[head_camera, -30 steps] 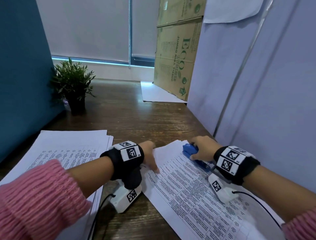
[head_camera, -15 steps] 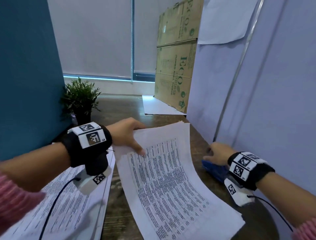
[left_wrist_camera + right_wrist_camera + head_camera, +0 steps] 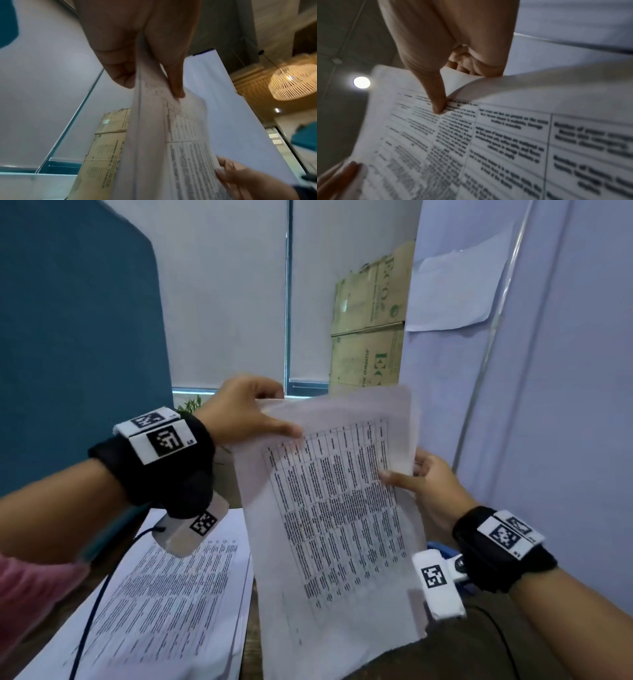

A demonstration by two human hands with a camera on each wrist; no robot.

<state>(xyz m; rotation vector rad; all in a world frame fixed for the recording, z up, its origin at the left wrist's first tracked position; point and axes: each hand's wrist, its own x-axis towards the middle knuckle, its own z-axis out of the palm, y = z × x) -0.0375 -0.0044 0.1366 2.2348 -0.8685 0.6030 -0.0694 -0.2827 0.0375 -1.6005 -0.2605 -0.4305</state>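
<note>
Two pinches hold the sheets (image 3: 342, 525) upright above the table (image 3: 455, 659), toward its right edge: my left hand (image 3: 239, 412) at the top corner, my right hand (image 3: 428, 484) on the side edge.

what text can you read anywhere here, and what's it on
"JUMBO ROLL TISSUE": green print running sideways on the cardboard box.
"ECO": large green letters on the same box.
The lifted sheets: printed table, too blurred to read.
The paper pile lying flat: print too blurred to read.
The wristband tags: square code patterns, tiny characters unreadable.
</note>
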